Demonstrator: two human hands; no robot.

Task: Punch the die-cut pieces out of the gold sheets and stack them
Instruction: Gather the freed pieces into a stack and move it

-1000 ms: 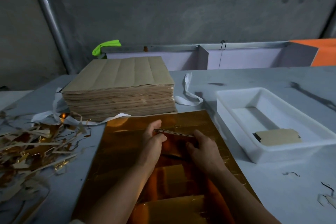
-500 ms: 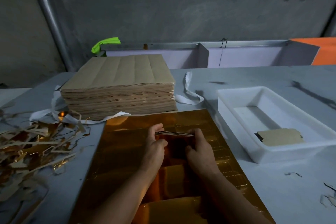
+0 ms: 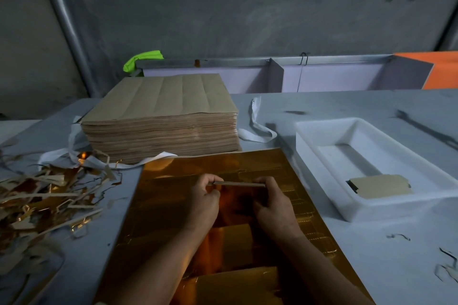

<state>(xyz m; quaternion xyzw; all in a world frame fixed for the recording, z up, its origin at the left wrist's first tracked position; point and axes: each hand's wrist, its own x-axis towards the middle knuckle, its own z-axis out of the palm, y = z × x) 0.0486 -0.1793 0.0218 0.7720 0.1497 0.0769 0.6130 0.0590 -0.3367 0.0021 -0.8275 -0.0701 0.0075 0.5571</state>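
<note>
A gold die-cut sheet (image 3: pixel 173 205) lies flat on the table in front of me. Above its middle, my left hand (image 3: pixel 204 202) and my right hand (image 3: pixel 275 205) together pinch a thin stack of punched pieces (image 3: pixel 239 184), held edge-on and level, one hand at each end. A tall pile of brown-backed sheets (image 3: pixel 161 116) stands behind the gold sheet. A white tray (image 3: pixel 319 173) at the right holds a small stack of punched pieces (image 3: pixel 380 187), brown side up.
A heap of gold and brown offcut strips (image 3: pixel 42 200) covers the table's left side. White strapping (image 3: pixel 257 129) lies beside the tall pile. Small scraps (image 3: pixel 446 267) lie near the right edge. A low partition (image 3: pixel 322 74) runs along the back.
Both hands have shifted slightly toward me with the thin stack still pinched between them; the stack stays level.
</note>
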